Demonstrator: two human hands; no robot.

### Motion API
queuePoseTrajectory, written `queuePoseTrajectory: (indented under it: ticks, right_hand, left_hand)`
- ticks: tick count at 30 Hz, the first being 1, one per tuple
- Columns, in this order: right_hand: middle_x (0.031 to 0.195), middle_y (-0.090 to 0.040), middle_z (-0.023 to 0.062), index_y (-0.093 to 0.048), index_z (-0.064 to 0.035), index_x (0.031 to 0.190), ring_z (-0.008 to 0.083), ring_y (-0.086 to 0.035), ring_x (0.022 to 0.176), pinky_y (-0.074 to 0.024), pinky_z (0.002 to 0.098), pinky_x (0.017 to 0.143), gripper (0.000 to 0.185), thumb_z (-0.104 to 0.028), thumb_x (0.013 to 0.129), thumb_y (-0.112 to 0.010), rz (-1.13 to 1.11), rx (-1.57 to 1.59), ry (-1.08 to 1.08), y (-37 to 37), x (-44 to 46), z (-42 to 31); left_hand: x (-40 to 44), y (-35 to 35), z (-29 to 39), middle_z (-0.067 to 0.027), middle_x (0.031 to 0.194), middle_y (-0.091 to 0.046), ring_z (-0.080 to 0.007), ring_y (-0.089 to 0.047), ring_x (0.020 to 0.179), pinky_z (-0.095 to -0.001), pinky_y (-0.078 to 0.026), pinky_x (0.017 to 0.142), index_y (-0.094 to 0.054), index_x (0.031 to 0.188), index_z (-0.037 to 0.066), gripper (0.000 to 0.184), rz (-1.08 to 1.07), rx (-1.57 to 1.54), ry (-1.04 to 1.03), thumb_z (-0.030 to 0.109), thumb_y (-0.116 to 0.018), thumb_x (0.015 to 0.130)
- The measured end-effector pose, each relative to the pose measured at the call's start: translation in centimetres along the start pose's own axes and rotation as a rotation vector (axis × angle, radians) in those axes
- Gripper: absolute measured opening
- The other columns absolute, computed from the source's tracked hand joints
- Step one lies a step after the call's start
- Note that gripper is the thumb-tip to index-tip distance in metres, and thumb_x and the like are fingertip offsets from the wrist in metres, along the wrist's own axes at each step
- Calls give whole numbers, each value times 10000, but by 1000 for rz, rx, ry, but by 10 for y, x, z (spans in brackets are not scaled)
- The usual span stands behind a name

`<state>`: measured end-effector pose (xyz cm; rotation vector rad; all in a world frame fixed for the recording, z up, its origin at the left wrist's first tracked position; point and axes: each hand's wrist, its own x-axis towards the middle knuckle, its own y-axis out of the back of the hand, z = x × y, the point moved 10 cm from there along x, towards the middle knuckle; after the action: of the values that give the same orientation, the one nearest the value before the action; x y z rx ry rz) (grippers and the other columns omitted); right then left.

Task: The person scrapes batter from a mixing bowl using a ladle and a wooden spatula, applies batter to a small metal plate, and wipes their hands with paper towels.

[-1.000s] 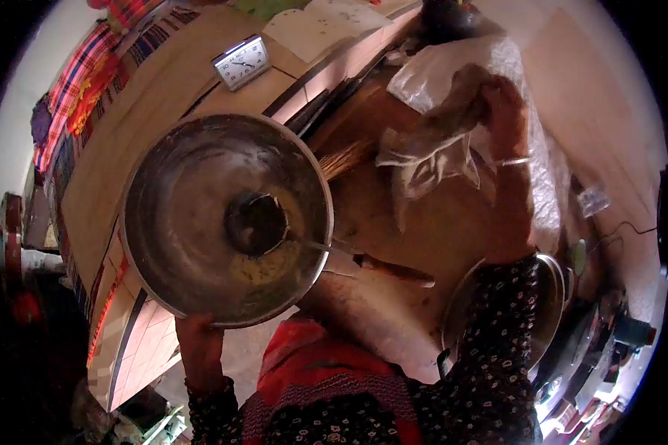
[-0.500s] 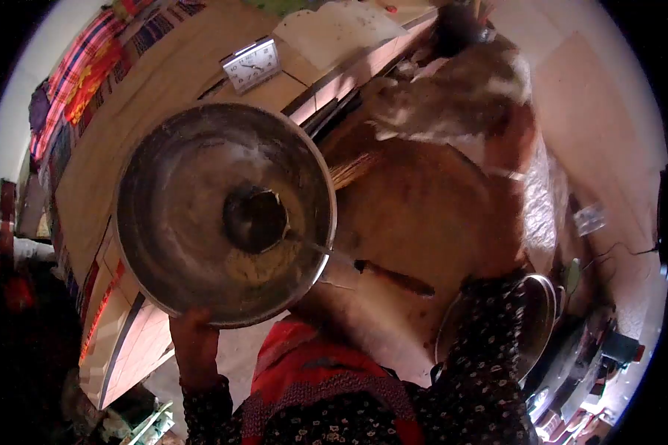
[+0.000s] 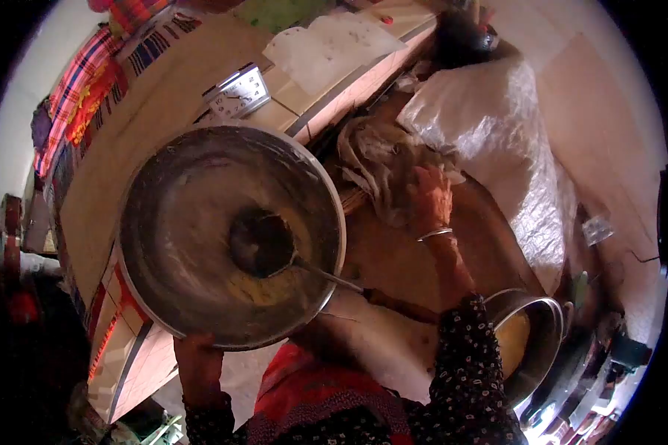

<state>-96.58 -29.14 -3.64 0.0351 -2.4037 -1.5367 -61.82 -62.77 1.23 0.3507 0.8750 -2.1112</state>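
Drawing cloth (image 3: 378, 159) with right hand (image 3: 432, 196), grip unclear, nearer the basin (image 3: 145, 245) gripped in left hand (image 3: 199, 369), apparently wiping brown surface (image 3: 393, 256)

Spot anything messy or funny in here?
Slightly messy: the big round grey metal bowl has yellowish smears inside, so it looks unwashed. The crumpled greyish-beige cloth looks untidy, bunched at the right hand. Nothing looks clearly broken.

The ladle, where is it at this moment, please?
In the head view, the ladle sits left of centre, its round head inside the large metal basin and its handle crossing the basin's right rim.
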Motion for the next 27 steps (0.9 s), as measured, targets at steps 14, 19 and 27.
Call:
queuePoseTrajectory:
  ticks: [14,19,27]
  right_hand:
    - [1243,-470,216,-485,-62,1237,366,-475,1134,-399,416,941,445,-172,812,-559,99,626,-136,15,-46,58]
    - [1303,-427,170,-435,-45,1289,315,-440,1176,-401,377,936,477,-274,881,-529,180,679,-133,4,-98,57]
    - [1325,-421,171,-501,-13,1191,368,-374,1237,-313,453,1026,445,-87,761,-590,191,53,-148,1,-134,40]
  left_hand:
    - [33,-119,-23,-144,892,-648,-259,-604,909,-374,-459,837,-631,915,-14,220,-172,466,-233,-1,-680,702]
    - [43,-170,-51,-148,970,-625,-253,-577,957,-363,-449,854,-601,947,-30,236,-438,1662,-688,11,-669,725]
    - [96,-243,-129,-120,1154,-524,-245,-522,1071,-403,-442,904,-477,1202,19,483,-548,140,42,3,-542,724]
